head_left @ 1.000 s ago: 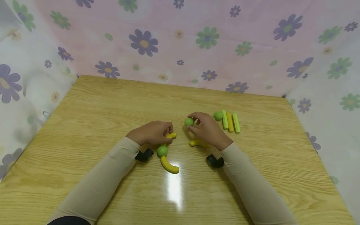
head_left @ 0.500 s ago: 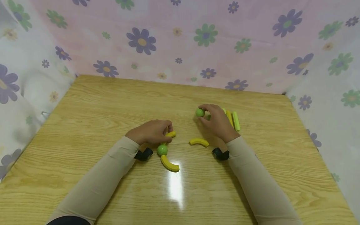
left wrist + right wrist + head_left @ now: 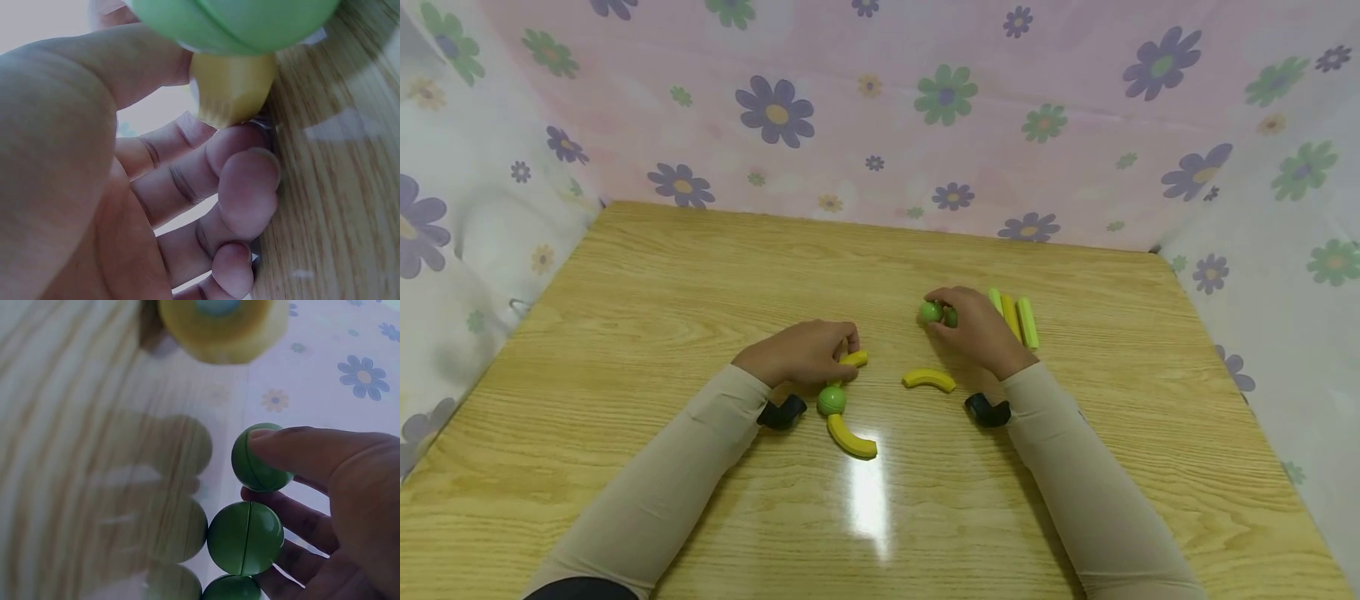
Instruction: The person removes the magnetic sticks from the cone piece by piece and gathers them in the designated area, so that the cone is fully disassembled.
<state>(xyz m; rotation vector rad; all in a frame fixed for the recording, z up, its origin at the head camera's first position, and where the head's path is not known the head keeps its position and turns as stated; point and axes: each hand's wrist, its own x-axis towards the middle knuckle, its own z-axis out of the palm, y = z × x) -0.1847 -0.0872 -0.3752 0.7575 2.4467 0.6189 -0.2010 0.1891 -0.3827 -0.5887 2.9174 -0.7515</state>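
My left hand (image 3: 801,354) pinches a short yellow stick (image 3: 854,358) low over the table. A green ball (image 3: 831,400) touches this stick in the left wrist view, and a curved yellow stick (image 3: 852,439) meets the ball's near side. Farther back, my right hand (image 3: 976,325) holds a green ball (image 3: 259,459) between thumb and fingers. In the right wrist view a second green ball (image 3: 245,537) sits beside those fingers, with a third green ball (image 3: 231,589) partly cut off below it. Another curved yellow stick (image 3: 929,380) lies on the wood between the hands.
Two light green sticks, one a straight stick (image 3: 1027,322), and a straight yellow stick (image 3: 1011,317) lie just right of my right hand, partly hidden by it. The wooden table (image 3: 737,267) ends at a flowered cloth (image 3: 850,108) behind and at both sides.
My right hand has moved right and back with the green ball, then slightly toward me, uncovering the curved yellow stick. The left hand keeps its hold with almost no movement.
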